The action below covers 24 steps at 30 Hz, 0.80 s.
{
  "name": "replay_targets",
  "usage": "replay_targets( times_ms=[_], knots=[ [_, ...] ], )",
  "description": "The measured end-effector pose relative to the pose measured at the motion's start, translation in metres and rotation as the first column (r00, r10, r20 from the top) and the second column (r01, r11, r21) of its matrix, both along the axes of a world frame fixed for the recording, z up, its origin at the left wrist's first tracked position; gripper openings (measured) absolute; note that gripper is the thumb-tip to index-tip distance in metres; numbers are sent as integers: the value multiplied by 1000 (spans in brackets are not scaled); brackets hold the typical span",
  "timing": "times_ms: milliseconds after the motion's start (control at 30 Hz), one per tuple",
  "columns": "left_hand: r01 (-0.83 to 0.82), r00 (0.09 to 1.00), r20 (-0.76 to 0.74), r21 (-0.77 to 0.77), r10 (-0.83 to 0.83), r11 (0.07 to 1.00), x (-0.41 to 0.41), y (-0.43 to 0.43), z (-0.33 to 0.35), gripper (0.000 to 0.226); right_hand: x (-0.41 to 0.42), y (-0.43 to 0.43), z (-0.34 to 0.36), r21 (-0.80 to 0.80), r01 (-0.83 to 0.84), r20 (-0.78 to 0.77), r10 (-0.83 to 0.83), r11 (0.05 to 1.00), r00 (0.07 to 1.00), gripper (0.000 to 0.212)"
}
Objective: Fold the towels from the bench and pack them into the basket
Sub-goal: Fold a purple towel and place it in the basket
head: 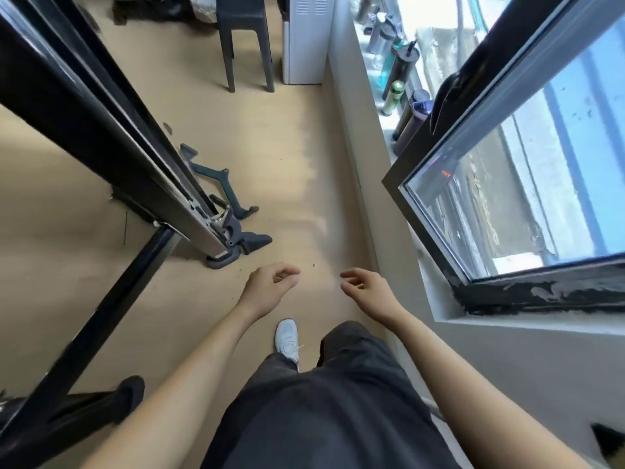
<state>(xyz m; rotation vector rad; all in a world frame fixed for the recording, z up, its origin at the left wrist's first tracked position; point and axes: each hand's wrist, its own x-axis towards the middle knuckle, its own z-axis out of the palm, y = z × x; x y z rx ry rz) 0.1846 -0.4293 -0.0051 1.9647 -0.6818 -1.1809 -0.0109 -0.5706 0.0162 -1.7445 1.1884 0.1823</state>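
Two idle: left hand (267,286), right hand (368,288) | fingers (288,271) loosely curled, empty | smooth tan floor (277,164)

Head view, looking steeply down at floor (291,170).

The top edge cut off the dark plastic chair (245,38) above its legs. The open window frame (422,154) hid parts of the sill's bottles (404,67); their labels were too small to read.
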Motion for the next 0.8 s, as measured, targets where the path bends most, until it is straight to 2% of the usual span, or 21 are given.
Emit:
replay_targets(
  times_ms=[133,300,367,467,667,800],
  knots=[
    [27,1000,-2,15,-27,1000,49,-62,-1,10,43,-57,-3,1,48,22,-48,999,999,28],
    [77,996,36,78,-80,994,101,-127,-14,10,92,-124,-20,35,28,19,-28,999,999,29],
    [45,998,42,127,-51,991,133,-178,-25,11,125,-183,-36,70,17,0,-17,997,1000,30],
    [37,998,46,186,-46,982,158,-211,-21,14,156,-224,-37,71,-22,7,21,997,1000,29],
    [-59,996,69,156,49,986,238,-305,-7,18,251,-343,-33,55,-154,-11,155,987,988,28],
    [-121,992,41,146,117,982,289,-348,-6,15,319,-402,-27,42,-186,-31,187,982,982,28]
  ],
)
